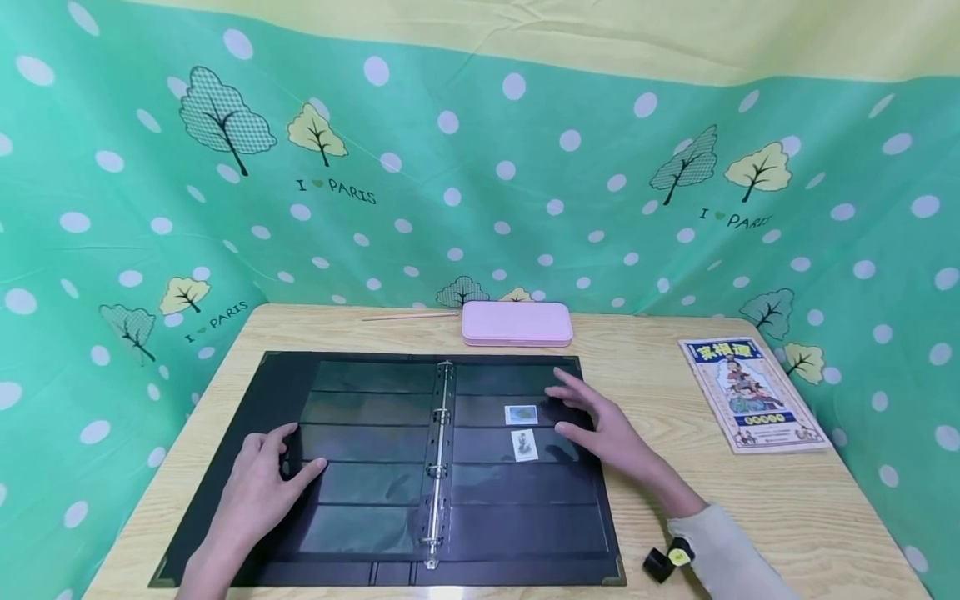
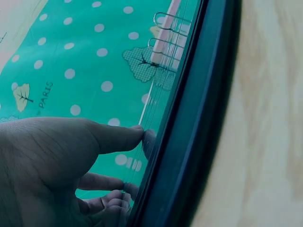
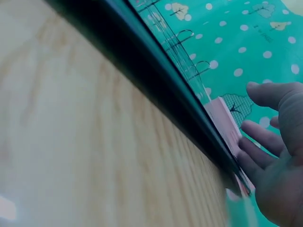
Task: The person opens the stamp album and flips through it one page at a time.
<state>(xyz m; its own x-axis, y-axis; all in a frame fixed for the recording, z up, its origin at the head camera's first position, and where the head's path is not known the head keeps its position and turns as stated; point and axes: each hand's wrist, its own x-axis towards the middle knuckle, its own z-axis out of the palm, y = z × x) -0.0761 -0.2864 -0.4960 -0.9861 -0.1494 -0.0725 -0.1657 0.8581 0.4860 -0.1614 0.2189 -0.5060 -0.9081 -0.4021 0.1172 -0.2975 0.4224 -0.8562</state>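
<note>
A black ring-binder stamp album (image 1: 273, 392) lies spread on the wooden table, with dark strip pockets on both pages. Two stamps, a blue one (image 1: 521, 415) and a pale one with a dark figure (image 1: 524, 446), sit in the right page's pockets, one below the other. My left hand (image 1: 255, 487) rests at the outer edge of the left page, its thumb (image 2: 120, 138) touching the surface. Over the right page's outer edge, beside the stamps, my right hand (image 1: 603, 425) spreads its fingers and holds nothing. The metal rings (image 1: 435, 471) run down the album's middle.
Behind the album stand a pink pencil case (image 1: 517, 323) and a thin pencil-like stick (image 1: 408, 316). A colourful printed booklet (image 1: 753, 396) lies at the right. A green dotted cloth (image 1: 480, 192) hangs around the table's back and sides.
</note>
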